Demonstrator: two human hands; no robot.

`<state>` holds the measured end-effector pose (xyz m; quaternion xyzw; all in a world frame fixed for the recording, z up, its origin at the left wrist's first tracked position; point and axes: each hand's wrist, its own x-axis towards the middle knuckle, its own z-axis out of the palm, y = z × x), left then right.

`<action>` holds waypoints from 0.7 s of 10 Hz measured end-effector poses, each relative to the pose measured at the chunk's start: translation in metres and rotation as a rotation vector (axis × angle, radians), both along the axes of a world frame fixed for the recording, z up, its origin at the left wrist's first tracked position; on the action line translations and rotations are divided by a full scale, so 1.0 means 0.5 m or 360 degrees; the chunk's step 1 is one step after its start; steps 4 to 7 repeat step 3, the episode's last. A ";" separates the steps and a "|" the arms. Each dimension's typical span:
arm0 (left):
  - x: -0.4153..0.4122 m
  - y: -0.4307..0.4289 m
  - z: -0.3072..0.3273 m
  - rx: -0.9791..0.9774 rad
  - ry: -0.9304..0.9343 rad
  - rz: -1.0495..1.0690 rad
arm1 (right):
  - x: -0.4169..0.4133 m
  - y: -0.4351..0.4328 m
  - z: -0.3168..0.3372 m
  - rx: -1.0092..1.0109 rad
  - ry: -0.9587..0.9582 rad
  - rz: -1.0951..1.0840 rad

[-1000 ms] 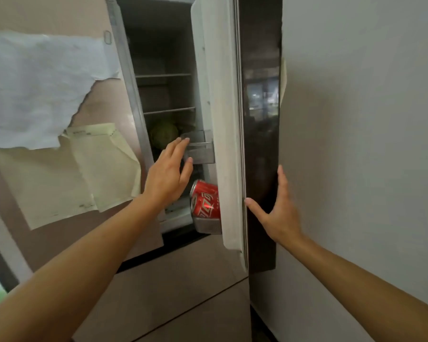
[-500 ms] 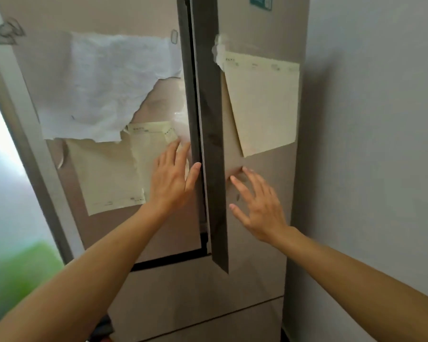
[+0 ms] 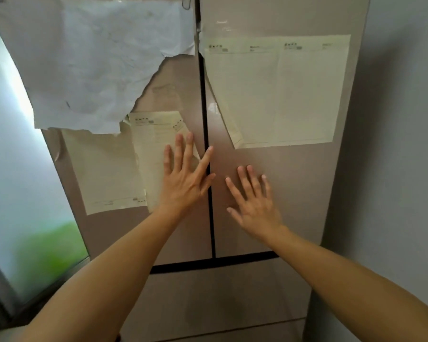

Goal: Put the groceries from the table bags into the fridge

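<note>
Flat on smooth beige fridge [image 3: 297, 196]: L hand [image 3: 183, 186], R hand [image 3: 255, 206].

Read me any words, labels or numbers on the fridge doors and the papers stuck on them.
Nothing is legible.
Header print on right-door yellow sheets: too blurred to read.
Small print on left-door yellow sheets: too blurred.
The torn white paper: no readable writing.

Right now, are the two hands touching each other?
Apart. The head view shows a strip of bare fridge door between the thumb of the left hand and the nearest fingertip of the right hand; both hands have their fingers spread.
</note>
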<state>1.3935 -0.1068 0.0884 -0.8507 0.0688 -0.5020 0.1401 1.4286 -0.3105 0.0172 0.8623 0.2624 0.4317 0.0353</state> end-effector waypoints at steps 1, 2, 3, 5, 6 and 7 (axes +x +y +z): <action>0.022 0.008 -0.011 0.0042 -0.0113 -0.0002 | 0.013 -0.009 -0.009 -0.0069 -0.0030 -0.0023; 0.030 0.013 -0.015 0.0085 -0.0215 -0.0017 | 0.003 -0.003 -0.007 -0.0018 -0.0003 0.0035; 0.030 0.008 -0.011 0.0075 -0.0238 -0.0024 | -0.036 -0.005 0.020 0.0184 0.0118 0.0300; 0.030 0.008 -0.011 0.0075 -0.0238 -0.0024 | -0.036 -0.005 0.020 0.0184 0.0118 0.0300; 0.030 0.008 -0.011 0.0075 -0.0238 -0.0024 | -0.036 -0.005 0.020 0.0184 0.0118 0.0300; 0.030 0.008 -0.011 0.0075 -0.0238 -0.0024 | -0.036 -0.005 0.020 0.0184 0.0118 0.0300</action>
